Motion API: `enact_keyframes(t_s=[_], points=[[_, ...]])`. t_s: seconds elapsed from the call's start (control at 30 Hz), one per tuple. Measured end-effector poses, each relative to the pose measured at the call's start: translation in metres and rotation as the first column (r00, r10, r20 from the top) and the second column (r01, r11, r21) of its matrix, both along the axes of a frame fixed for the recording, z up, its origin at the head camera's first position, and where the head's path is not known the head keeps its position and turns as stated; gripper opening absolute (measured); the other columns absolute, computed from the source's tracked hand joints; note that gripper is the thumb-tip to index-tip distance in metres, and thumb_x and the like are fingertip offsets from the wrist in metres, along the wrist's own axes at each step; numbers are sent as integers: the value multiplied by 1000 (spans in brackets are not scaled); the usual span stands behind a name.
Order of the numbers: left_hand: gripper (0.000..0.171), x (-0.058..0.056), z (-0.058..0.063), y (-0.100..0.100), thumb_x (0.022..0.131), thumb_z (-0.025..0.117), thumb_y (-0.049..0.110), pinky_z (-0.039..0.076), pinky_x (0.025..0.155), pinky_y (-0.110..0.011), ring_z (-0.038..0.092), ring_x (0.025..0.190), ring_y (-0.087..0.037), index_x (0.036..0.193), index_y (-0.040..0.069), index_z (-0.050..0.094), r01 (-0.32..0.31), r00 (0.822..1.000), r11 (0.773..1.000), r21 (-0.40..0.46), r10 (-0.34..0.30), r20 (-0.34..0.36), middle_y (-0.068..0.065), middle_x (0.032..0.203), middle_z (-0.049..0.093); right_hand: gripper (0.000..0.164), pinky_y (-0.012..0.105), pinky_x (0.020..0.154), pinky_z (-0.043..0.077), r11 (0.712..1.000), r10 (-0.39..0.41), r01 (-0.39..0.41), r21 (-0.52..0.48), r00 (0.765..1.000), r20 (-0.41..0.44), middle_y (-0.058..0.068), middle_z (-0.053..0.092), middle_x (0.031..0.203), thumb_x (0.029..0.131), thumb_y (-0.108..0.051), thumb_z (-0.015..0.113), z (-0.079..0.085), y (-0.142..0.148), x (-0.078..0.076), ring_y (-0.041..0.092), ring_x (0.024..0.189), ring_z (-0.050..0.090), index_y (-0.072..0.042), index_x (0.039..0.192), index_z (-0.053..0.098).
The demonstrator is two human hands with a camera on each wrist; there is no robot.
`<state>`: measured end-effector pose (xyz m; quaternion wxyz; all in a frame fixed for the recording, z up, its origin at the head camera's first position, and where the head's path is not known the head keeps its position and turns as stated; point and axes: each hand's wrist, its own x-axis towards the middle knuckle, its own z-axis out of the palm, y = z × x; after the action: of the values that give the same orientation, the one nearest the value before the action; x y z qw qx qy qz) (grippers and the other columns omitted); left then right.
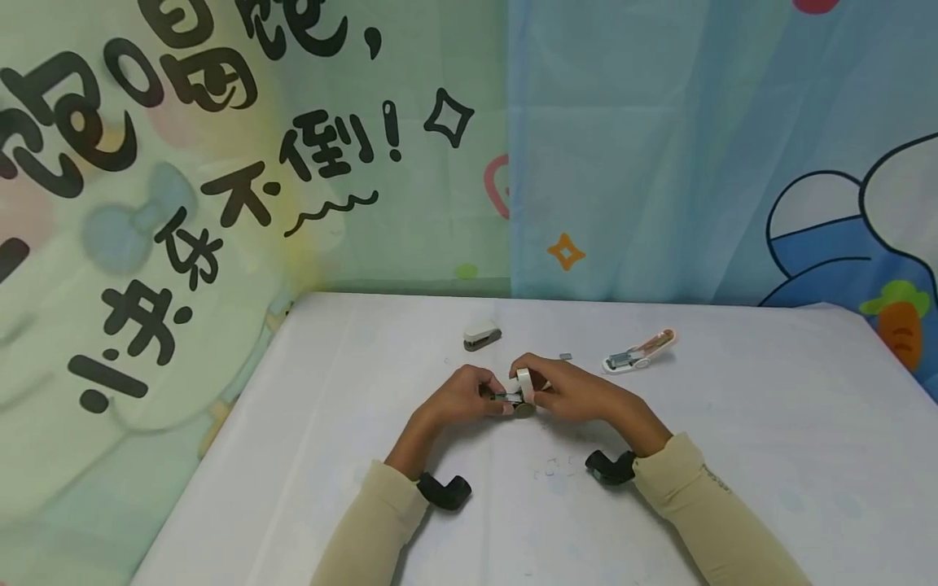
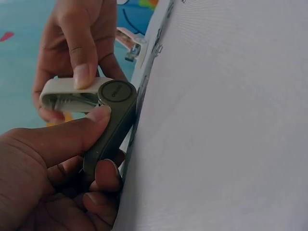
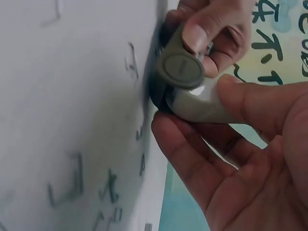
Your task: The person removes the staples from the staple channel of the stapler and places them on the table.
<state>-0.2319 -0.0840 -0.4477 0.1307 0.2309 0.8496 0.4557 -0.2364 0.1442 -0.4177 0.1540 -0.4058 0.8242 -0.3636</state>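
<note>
Both hands hold one small stapler, swung open at its round hinge. My left hand (image 1: 463, 396) grips the dark grey-green base (image 2: 114, 122), its thumb lying by the hinge in the left wrist view. The white upper arm (image 1: 524, 384) of the stapler is pinched between the thumb and fingers of my right hand (image 1: 567, 389). Some metal shows inside that arm in the left wrist view, partly covered by the fingers. In the right wrist view the hinge disc (image 3: 182, 70) faces the camera, close to the tabletop.
A white and grey stapler (image 1: 481, 335) lies behind the hands. To the right, an orange and white stapler (image 1: 640, 352) is beside a small grey staple strip (image 1: 565, 356). Several loose staples (image 3: 72, 180) are scattered on the white table (image 1: 330, 488). Printed curtains hang behind it.
</note>
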Motion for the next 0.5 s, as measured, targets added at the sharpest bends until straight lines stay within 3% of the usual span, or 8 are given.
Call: enact_keyframes(t_s=[0.2,0.5], points=[[15,1,-2,2,81,80,12,43,61,-24,52,67,-9,90,4,71,-10,1000,1000,-7,11,20,2,78,63,24,39,85,49,1000,-25,26,-5,998,56,2,61,100,97,0,56,0,11,-2,18,98,61,-8,116,46],[18,1,0,3,78,82,11,43,62,-24,53,70,-10,90,4,71,-27,999,999,-31,29,42,1,80,64,22,37,74,43,992,-128,127,15,989,72,1,67,105,85,-7,74,-6,24,-8,17,88,58,-10,100,58]])
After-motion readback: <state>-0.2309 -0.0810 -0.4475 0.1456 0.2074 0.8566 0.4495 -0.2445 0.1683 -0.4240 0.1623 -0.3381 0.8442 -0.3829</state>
